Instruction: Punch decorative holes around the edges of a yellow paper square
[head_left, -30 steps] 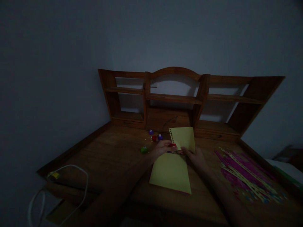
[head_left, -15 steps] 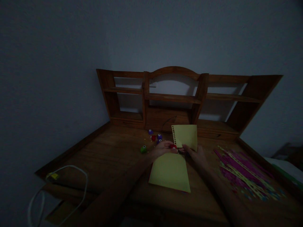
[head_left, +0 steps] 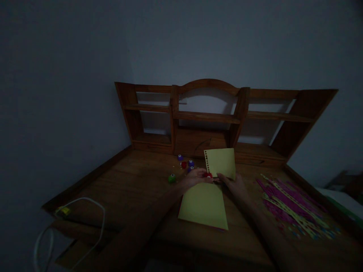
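Observation:
The scene is dim. My left hand (head_left: 195,176) is closed around a small red punch (head_left: 208,175) at the lower left edge of a yellow sheet (head_left: 220,163). That sheet stands tilted up and has a row of punched holes along its left edge. My right hand (head_left: 234,185) pinches the sheet's bottom edge. Under both hands, a second yellow sheet (head_left: 204,206) lies flat on the wooden desk (head_left: 136,185).
Small punches lie left of my hands: a green one (head_left: 171,178), a red one (head_left: 183,164) and two purple ones (head_left: 191,163). A heap of pink and yellow paper strips (head_left: 292,209) covers the desk's right side. A wooden shelf unit (head_left: 210,117) stands behind. A white cable (head_left: 93,219) hangs at the left.
The upright yellow sheet has shifted slightly to the right and turned a little in my hands. The red punch stays at its lower left edge.

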`<action>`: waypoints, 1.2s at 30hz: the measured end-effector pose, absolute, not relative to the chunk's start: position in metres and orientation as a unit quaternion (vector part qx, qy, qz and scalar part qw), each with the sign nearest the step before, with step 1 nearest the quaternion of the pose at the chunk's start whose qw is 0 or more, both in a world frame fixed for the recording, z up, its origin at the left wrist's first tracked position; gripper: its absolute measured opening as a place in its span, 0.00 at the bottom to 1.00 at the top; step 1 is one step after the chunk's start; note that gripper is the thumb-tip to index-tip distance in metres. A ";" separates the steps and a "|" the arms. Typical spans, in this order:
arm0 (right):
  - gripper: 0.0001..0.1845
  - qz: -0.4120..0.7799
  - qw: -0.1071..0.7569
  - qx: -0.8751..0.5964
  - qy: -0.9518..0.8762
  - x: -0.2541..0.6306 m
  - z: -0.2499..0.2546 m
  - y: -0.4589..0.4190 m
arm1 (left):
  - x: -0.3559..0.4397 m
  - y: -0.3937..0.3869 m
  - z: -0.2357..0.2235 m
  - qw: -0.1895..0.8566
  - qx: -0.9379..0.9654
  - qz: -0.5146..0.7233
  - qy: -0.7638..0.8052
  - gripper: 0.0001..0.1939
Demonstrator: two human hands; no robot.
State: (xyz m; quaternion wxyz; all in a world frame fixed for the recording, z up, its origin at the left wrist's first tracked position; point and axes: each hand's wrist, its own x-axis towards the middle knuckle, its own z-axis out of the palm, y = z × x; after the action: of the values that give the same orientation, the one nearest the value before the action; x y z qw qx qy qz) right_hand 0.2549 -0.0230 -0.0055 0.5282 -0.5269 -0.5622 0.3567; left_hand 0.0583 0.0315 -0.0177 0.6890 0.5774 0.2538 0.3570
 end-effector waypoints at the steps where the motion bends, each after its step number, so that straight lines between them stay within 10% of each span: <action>1: 0.18 0.358 0.529 -0.526 -0.561 0.254 -0.005 -0.023 | 0.058 0.031 -0.017 0.690 0.579 0.357 0.250 0.26; 36: 0.17 0.314 0.510 -0.524 -0.606 0.259 -0.012 -0.016 | 0.057 0.024 -0.005 0.704 0.545 0.368 0.268 0.25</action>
State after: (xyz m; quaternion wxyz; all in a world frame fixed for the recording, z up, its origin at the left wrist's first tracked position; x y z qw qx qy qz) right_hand 0.2586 -0.0163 -0.0118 0.5103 -0.5238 -0.6055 0.3139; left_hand 0.0568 0.0236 -0.0046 0.7044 0.5447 0.2679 0.3679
